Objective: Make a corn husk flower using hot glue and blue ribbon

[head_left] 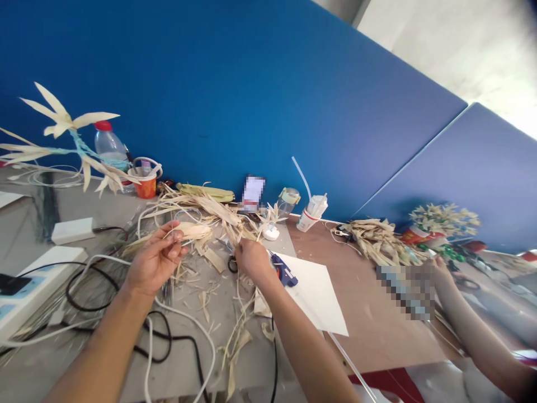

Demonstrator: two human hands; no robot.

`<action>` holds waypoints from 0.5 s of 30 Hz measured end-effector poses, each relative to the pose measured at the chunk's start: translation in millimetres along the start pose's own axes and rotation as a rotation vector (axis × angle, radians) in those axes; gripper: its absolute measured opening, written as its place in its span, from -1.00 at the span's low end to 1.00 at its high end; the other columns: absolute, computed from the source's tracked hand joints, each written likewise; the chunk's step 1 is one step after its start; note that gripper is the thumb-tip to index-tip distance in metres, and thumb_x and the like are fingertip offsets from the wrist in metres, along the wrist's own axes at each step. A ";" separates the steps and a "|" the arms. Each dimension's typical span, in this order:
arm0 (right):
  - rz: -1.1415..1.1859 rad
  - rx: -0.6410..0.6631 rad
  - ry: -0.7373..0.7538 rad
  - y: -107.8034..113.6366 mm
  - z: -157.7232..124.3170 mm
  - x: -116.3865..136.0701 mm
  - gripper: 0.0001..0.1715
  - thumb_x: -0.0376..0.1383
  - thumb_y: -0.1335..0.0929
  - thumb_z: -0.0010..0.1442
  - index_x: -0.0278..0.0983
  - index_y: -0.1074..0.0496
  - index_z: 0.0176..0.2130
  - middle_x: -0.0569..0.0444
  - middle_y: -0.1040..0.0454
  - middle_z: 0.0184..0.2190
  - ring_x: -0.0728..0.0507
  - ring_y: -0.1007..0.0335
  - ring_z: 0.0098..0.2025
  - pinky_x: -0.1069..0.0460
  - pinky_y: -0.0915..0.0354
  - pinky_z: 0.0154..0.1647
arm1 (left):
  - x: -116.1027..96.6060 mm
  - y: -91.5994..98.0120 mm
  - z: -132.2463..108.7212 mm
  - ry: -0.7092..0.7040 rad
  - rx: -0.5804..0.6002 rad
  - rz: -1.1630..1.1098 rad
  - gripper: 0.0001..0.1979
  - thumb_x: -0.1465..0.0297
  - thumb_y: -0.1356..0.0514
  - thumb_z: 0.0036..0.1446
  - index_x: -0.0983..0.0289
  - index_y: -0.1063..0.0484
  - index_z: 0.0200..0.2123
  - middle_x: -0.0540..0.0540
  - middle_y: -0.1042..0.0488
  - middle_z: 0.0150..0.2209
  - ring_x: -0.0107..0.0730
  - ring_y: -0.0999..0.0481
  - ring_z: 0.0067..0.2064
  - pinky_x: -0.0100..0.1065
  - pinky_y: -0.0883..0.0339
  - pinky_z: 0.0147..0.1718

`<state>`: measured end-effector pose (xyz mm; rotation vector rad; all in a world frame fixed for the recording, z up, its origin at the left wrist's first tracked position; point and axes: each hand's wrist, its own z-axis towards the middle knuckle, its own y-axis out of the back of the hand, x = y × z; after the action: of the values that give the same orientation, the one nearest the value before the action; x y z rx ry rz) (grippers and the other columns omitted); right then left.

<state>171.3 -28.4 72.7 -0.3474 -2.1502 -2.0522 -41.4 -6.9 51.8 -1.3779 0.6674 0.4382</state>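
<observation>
My left hand [157,257] is closed in a pinch on a pale, dry corn husk [195,230], which points to the right from its fingertips. My right hand [255,260] is lowered to the table, its fingers mostly hidden from me. Touching or just beside those fingers is a black ring like a scissors handle [232,264]. Right behind that wrist lies a blue glue gun [284,271], partly over a white sheet [321,291]. Beyond both hands a heap of dry husk strips [213,207] spreads out, with husk scraps [204,302] scattered in front.
White and black cables [168,336] loop across the left front near a power strip [37,291]. A husk flower [69,120] rises at the left beside a bottle [109,143] and a red cup [145,182]. A phone [253,193] leans on the blue partition. Another person's hand [442,274] works at the right.
</observation>
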 end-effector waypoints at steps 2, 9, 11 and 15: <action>0.070 -0.001 -0.016 4.6 16.0 2.4 -0.74 -0.25 -0.27 0.16 -0.34 -0.46 -0.23 -0.19 -0.52 -0.27 -0.24 -0.46 -0.19 -0.01 -0.28 -0.25 | 2.2 -1.5 -2.2 0.056 0.050 0.033 -0.62 0.63 -0.15 -0.04 0.27 -0.45 -0.11 -0.08 -0.40 -0.47 -0.73 -0.17 -0.68 -0.46 -0.38 -0.45; 0.368 -0.270 0.027 7.5 20.7 10.2 -0.34 -0.27 -0.32 0.12 -0.41 -0.14 0.18 -0.28 -0.22 0.10 -0.18 -0.38 -0.12 -0.06 -0.27 -0.05 | 24.4 -9.2 -7.6 0.289 0.212 0.117 -0.52 0.62 -0.20 -0.03 0.23 -0.37 0.00 0.00 -0.39 -0.43 -0.57 -0.33 -0.55 -0.42 -0.34 -0.47; 0.488 -0.252 0.102 8.3 8.2 6.7 -0.51 -0.30 -0.28 0.16 -0.35 -0.28 0.08 -0.14 -0.37 -0.04 -0.12 -0.39 -0.19 -0.03 -0.28 -0.07 | 25.7 -9.1 -6.9 0.313 0.197 0.083 -0.54 0.63 -0.21 -0.06 0.25 -0.39 -0.03 -0.01 -0.37 -0.43 -0.58 -0.32 -0.54 -0.47 -0.29 -0.54; 0.707 -0.101 0.161 3.6 -21.4 -1.5 -0.66 -0.29 -0.28 0.15 -0.30 -0.42 -0.07 0.04 -0.48 -0.29 -0.06 -0.39 -0.33 0.04 -0.30 -0.25 | 26.2 -8.2 -4.4 0.318 0.150 0.026 -0.69 0.55 -0.23 0.00 0.31 -0.43 -0.13 -0.04 -0.34 -0.45 -0.75 -0.12 -0.66 -0.60 -0.08 -0.70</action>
<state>172.6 -49.7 76.9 -0.7885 -1.5221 -1.6971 -17.5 -15.0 40.3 -1.3080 0.9594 0.1852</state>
